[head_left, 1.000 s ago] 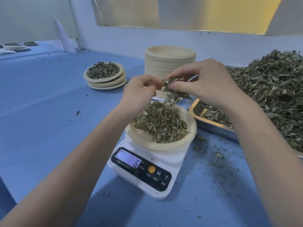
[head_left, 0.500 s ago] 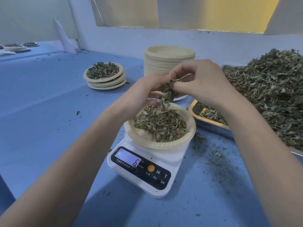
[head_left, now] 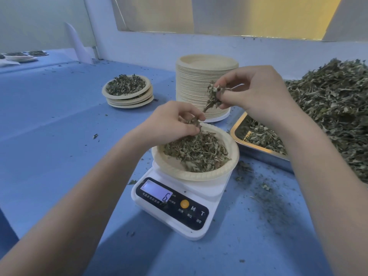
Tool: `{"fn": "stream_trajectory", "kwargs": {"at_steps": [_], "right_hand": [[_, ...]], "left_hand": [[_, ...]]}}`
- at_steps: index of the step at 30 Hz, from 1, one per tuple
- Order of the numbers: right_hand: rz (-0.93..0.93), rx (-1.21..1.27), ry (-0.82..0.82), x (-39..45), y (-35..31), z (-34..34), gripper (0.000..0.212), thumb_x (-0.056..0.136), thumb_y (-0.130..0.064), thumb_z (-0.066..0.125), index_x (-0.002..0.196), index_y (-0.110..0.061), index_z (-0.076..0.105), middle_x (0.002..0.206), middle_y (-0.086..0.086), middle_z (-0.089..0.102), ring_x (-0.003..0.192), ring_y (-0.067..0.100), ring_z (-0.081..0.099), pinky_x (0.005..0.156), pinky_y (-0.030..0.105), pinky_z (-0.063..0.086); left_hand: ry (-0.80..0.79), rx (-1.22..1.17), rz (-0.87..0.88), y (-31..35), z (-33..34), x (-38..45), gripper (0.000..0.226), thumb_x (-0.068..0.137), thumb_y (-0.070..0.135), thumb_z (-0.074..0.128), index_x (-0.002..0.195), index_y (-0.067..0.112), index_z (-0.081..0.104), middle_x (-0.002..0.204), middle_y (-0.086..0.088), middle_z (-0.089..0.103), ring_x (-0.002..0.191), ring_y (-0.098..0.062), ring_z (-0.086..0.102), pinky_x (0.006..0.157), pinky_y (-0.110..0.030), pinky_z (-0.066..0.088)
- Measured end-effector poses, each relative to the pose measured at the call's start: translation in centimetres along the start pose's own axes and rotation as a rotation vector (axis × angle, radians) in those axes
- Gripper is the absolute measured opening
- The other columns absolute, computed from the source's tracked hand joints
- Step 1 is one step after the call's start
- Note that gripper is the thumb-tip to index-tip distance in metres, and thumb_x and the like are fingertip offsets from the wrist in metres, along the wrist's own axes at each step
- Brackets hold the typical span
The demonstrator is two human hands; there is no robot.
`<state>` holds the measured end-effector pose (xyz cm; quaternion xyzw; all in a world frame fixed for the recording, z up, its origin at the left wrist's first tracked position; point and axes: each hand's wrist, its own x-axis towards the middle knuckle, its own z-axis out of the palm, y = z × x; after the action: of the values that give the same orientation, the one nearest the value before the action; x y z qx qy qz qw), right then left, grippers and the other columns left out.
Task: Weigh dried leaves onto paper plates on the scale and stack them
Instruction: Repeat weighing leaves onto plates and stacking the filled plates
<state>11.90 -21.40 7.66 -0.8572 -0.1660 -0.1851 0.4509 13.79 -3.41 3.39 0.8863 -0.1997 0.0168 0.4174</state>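
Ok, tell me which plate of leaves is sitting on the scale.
The plate nearest the person, under the left hand, on the white scale. The other leaf-filled plate tops a short stack far left on the table.

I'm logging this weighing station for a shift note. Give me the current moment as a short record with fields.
scale display: reads 6 on the white scale
plate on scale: paper plate holding dried leaves
left hand: pinches a few leaves low over the plate
right hand: holds a clump of leaves above the plate
filled plates: stack at far left, leaves on top
empty plates: tall stack behind the scale
leaf supply: metal tray and large heap at right
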Motion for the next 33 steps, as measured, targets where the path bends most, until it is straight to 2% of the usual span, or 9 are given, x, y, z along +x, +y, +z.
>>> {"fn": "stream_trajectory", "kwargs": {"at_steps": [2, 5, 6, 9, 14, 21, 26, 31, 33], "right_hand": [[0.005, -0.010, 0.009, 0.0, 0.1, -0.2, 0.021, 0.081, -0.007, 0.070, 0.073, -0.026, 0.065, 0.067, -0.010, 0.066, 0.054, 0.001, 0.066, 0.054, 0.004, 0.038], [0.011, -0.016, -0.001, 0.0, 0.2, -0.3, 0.024, 0.080, -0.006, 0.070, 0.072, -0.028, 0.065, 0.069, -0.008, 0.067, 0.056, 0.004, 0.067, 0.057, 0.006, 0.040], [0.011, -0.018, -0.008, 0.0, 0.1, -0.3, 0.024, 0.080, -0.006, 0.070, 0.072, -0.028, 0.065, 0.068, -0.009, 0.067, 0.056, 0.004, 0.067, 0.057, 0.006, 0.041], [0.016, -0.004, -0.028, 0.0, -0.1, -0.2, 0.017, 0.080, -0.006, 0.070, 0.079, -0.023, 0.068, 0.067, -0.009, 0.066, 0.054, 0.002, 0.066, 0.056, 0.004, 0.040], [0.004, 0.011, -0.048, -0.1, -0.4, 0.1, 0.016, 0.079, -0.007, 0.071, 0.080, -0.023, 0.068, 0.075, -0.005, 0.069, 0.057, 0.004, 0.068, 0.059, 0.006, 0.044], [0.021, 0.048, -0.063, -0.1, -0.4, 0.4, 0.014, 0.078, -0.006, 0.072, 0.084, -0.018, 0.069, 0.077, -0.003, 0.069, 0.059, 0.008, 0.069, 0.059, 0.010, 0.046], [0.021, 0.039, -0.074, -0.1, -0.3, 0.5, 0.015, 0.078, -0.004, 0.072, 0.083, -0.018, 0.071, 0.078, -0.003, 0.071, 0.060, 0.008, 0.070, 0.058, 0.009, 0.046], [0.010, 0.019, -0.084, -0.1, -0.3, 0.5, 0.015, 0.078, -0.005, 0.072, 0.082, -0.019, 0.070, 0.074, -0.006, 0.069, 0.061, 0.007, 0.069, 0.060, 0.009, 0.046], [0.010, 0.017, -0.085, -0.1, -0.2, 0.6, 0.016, 0.078, -0.005, 0.072, 0.080, -0.020, 0.070, 0.072, -0.007, 0.069, 0.061, 0.007, 0.070, 0.060, 0.009, 0.047]], "left_hand": [[-0.018, -0.025, -0.041, 0.0, -0.3, -0.2, 0.019, 0.071, 0.025, 0.075, 0.086, 0.036, 0.071, 0.078, 0.014, 0.063, 0.078, -0.008, 0.059, 0.066, -0.013, 0.042], [-0.029, -0.086, -0.056, 0.3, -0.4, -0.3, 0.022, 0.061, 0.033, 0.068, 0.083, 0.032, 0.072, 0.083, -0.002, 0.071, 0.082, -0.021, 0.062, 0.078, -0.031, 0.047], [-0.017, -0.120, -0.048, 0.5, -0.4, -0.4, 0.022, 0.060, 0.032, 0.065, 0.081, 0.031, 0.072, 0.083, 0.000, 0.070, 0.079, -0.019, 0.060, 0.078, -0.033, 0.045], [0.048, -0.182, -0.004, 1.1, -0.4, -0.3, 0.021, 0.061, 0.032, 0.062, 0.080, 0.035, 0.069, 0.089, 0.009, 0.069, 0.080, -0.009, 0.061, 0.078, -0.026, 0.044], [0.126, -0.222, 0.051, 1.7, -0.3, -0.3, 0.025, 0.061, 0.033, 0.061, 0.086, 0.032, 0.066, 0.100, 0.000, 0.068, 0.093, -0.013, 0.062, 0.074, -0.023, 0.042], [0.137, -0.252, 0.044, 1.9, -0.2, -0.3, 0.027, 0.060, 0.033, 0.063, 0.086, 0.034, 0.061, 0.081, 0.013, 0.067, 0.082, -0.008, 0.060, 0.074, -0.030, 0.044], [0.140, -0.250, 0.030, 1.7, -0.2, -0.3, 0.026, 0.060, 0.026, 0.055, 0.085, 0.036, 0.059, 0.067, 0.022, 0.066, 0.079, -0.010, 0.061, 0.075, -0.032, 0.046], [0.171, -0.290, 0.003, 1.5, -0.1, -0.3, 0.026, 0.063, 0.022, 0.052, 0.086, 0.030, 0.062, 0.080, 0.006, 0.067, 0.078, -0.013, 0.061, 0.073, -0.032, 0.046], [0.177, -0.308, -0.003, 1.5, 0.0, -0.3, 0.018, 0.073, 0.019, 0.055, 0.088, 0.025, 0.064, 0.083, 0.004, 0.066, 0.076, -0.013, 0.061, 0.070, -0.030, 0.046]]}}
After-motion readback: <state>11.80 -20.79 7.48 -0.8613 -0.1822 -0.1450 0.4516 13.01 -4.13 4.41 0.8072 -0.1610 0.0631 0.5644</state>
